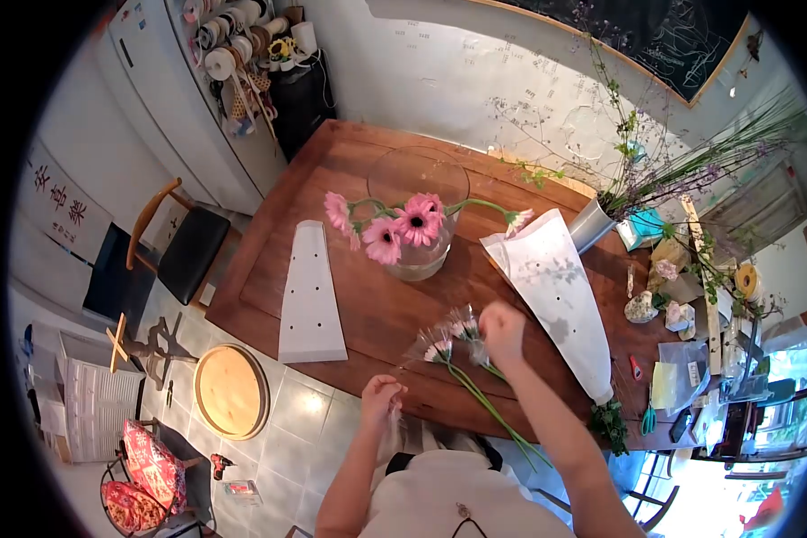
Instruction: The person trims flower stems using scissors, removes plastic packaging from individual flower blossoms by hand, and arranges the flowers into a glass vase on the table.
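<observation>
Two or so pink-and-white gerbera daisies (438,351) lie at the table's near edge, their heads in clear plastic and their green stems (489,405) reaching past the edge. My right hand (502,330) is closed just beside one wrapped head; what its fingers hold is hidden. To the left of the flowers, my left hand (382,397) is closed, with a thin clear plastic wrapper (392,438) hanging below it. Further back, a glass vase (419,266) holds several pink gerberas (419,220), one leaning far right.
A white perforated cardboard piece (312,309) lies left on the wooden table (368,296); a white paper wrap (560,287) with leaves below it lies right. Scissors (648,419) rest at the right edge. A tall grey vase (590,224) holds branches. Behind stands a black chair (193,254).
</observation>
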### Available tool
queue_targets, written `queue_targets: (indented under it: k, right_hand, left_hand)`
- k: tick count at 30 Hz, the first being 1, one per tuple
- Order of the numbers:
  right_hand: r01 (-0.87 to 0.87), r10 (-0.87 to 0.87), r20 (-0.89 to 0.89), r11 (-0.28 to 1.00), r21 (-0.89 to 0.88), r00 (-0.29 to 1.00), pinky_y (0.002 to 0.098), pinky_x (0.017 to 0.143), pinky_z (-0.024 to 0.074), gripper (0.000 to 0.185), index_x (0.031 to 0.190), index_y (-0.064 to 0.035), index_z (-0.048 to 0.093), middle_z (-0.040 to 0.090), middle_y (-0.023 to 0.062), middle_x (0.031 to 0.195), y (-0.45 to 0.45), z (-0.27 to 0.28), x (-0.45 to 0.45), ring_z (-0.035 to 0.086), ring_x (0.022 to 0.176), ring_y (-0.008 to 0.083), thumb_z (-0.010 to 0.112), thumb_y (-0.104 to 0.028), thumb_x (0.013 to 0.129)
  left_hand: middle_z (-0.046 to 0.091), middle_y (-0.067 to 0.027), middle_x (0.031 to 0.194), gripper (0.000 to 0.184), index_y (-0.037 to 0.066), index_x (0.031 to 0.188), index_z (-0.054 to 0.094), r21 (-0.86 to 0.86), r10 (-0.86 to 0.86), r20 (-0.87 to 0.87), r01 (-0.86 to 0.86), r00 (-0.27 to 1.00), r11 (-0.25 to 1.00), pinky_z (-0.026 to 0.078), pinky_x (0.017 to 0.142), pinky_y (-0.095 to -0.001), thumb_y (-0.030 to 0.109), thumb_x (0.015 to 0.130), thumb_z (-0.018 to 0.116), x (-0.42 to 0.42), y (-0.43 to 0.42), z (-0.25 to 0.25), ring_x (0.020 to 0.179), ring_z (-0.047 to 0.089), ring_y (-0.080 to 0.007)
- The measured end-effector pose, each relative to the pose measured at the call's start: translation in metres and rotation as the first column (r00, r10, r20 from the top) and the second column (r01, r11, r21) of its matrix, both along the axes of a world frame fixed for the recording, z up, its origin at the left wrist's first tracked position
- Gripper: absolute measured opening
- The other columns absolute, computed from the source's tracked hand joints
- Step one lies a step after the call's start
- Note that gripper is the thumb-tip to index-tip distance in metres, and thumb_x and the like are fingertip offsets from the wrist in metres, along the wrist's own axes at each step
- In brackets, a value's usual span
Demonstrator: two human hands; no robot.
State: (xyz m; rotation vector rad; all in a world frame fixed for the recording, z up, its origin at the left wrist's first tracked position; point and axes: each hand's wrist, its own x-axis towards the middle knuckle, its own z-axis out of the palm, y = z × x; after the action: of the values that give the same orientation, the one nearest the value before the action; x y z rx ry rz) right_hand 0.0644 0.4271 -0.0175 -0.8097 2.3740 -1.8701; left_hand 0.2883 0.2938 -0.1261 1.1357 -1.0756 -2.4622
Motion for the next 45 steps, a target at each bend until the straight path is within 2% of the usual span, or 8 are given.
queue_targets:
  k: [3, 4, 9, 19, 26, 36, 40, 45]
  right_hand:
    - [0.035, 0.033, -0.134, 0.878, 0.477, 0.99, 0.0392, 0.05, 0.0436, 0.023, 0.059, -0.001, 0.055, 0.053, 0.0142, 0.051, 0.033, -0.115, 0.037, 0.058, 0.051, 0.0273, 0.057, -0.018, 0.075]
    - [-0.078, 0.082, 0.028, 0.704, 0.706, 0.996, 0.0421, 0.058, 0.0488, 0.027, 0.065, -0.0026, 0.06, 0.06, 0.0159, 0.063, 0.035, -0.112, 0.049, 0.062, 0.062, 0.0329, 0.06, -0.026, 0.077]
    - [-0.201, 0.359, 0.088, 0.291, 0.935, 0.929, 0.0399, 0.063, 0.0519, 0.035, 0.085, -0.0028, 0.06, 0.062, 0.0143, 0.085, 0.04, -0.177, 0.055, 0.064, 0.074, 0.0309, 0.058, -0.037, 0.082]
    - [-0.28, 0.524, 0.096, 0.284, 0.917, 0.847, 0.0408, 0.062, 0.0517, 0.029, 0.082, -0.0032, 0.061, 0.062, 0.0136, 0.083, 0.048, -0.176, 0.035, 0.063, 0.072, 0.031, 0.053, -0.031, 0.086]
    - [-0.108, 0.403, -0.207, 0.632, 0.767, 0.892, 0.0402, 0.055, 0.0505, 0.022, 0.071, -0.0047, 0.058, 0.06, 0.0134, 0.076, 0.035, -0.098, 0.024, 0.062, 0.064, 0.0313, 0.058, -0.024, 0.081]
    - [-0.012, 0.319, -0.568, 0.879, 0.477, 0.759, 0.0356, 0.045, 0.0398, 0.018, 0.066, -0.0091, 0.052, 0.046, 0.0063, 0.062, 0.052, 0.057, 0.027, 0.05, 0.05, 0.0244, 0.068, -0.016, 0.072]
    - [-0.008, 0.278, -0.631, 0.918, 0.396, 0.724, 0.0335, 0.044, 0.0373, 0.021, 0.063, -0.0097, 0.052, 0.047, 0.005, 0.059, 0.06, 0.1, 0.048, 0.049, 0.048, 0.0232, 0.072, -0.012, 0.067]
    - [-0.205, 0.249, -0.504, 0.968, 0.142, 0.827, 0.0285, 0.042, 0.0369, 0.032, 0.056, -0.0087, 0.043, 0.048, 0.0037, 0.055, 0.078, 0.132, 0.056, 0.048, 0.046, 0.0188, 0.073, -0.001, 0.064]
  left_hand:
    - [0.065, -0.0115, 0.077, 0.007, 0.003, 0.087, 0.055, 0.005, -0.187, 0.157, 0.189, 0.97, 0.982, 0.037, 0.039, -0.0223, 0.006, 0.082, 0.059, -0.008, 0.008, -0.04, 0.043, 0.048, -0.0092]
    - [0.065, -0.011, 0.075, 0.007, 0.003, 0.087, 0.056, 0.057, -0.224, 0.159, 0.217, 0.962, 0.974, 0.036, 0.038, -0.0223, 0.007, 0.082, 0.059, -0.014, 0.012, -0.048, 0.042, 0.046, -0.0091]
    - [0.065, -0.0091, 0.071, 0.007, 0.004, 0.085, 0.061, 0.202, -0.291, 0.171, 0.256, 0.941, 0.945, 0.03, 0.033, -0.0238, 0.011, 0.084, 0.059, -0.042, 0.043, -0.081, 0.037, 0.041, -0.0082]
    - [0.066, -0.0112, 0.077, 0.013, 0.005, 0.094, 0.059, 0.205, -0.214, 0.229, 0.168, 0.95, 0.964, 0.026, 0.029, -0.0246, 0.016, 0.088, 0.056, -0.087, 0.06, -0.1, 0.033, 0.039, -0.0092]
    - [0.065, -0.0101, 0.075, 0.015, 0.003, 0.096, 0.06, 0.095, -0.061, 0.129, 0.049, 0.99, 0.994, 0.029, 0.03, -0.0235, 0.014, 0.089, 0.054, -0.092, 0.041, -0.086, 0.035, 0.041, -0.0084]
    - [0.067, -0.0077, 0.094, 0.023, -0.001, 0.11, 0.059, 0.003, -0.155, -0.478, 0.177, 0.865, 0.984, 0.028, 0.041, -0.015, 0.01, 0.09, 0.053, -0.127, 0.029, 0.131, 0.048, 0.037, 0.0016]
    - [0.065, -0.0122, 0.092, 0.029, -0.003, 0.106, 0.058, -0.097, -0.251, -0.507, 0.235, 0.825, 0.967, 0.036, 0.046, -0.0157, 0.011, 0.082, 0.066, -0.103, 0.042, 0.198, 0.054, 0.047, -0.0034]
    - [0.066, -0.0166, 0.091, 0.032, -0.005, 0.107, 0.057, -0.3, -0.409, -0.396, 0.305, 0.822, 0.904, 0.052, 0.073, -0.0279, 0.001, 0.077, 0.066, -0.074, 0.057, 0.226, 0.078, 0.065, -0.0198]
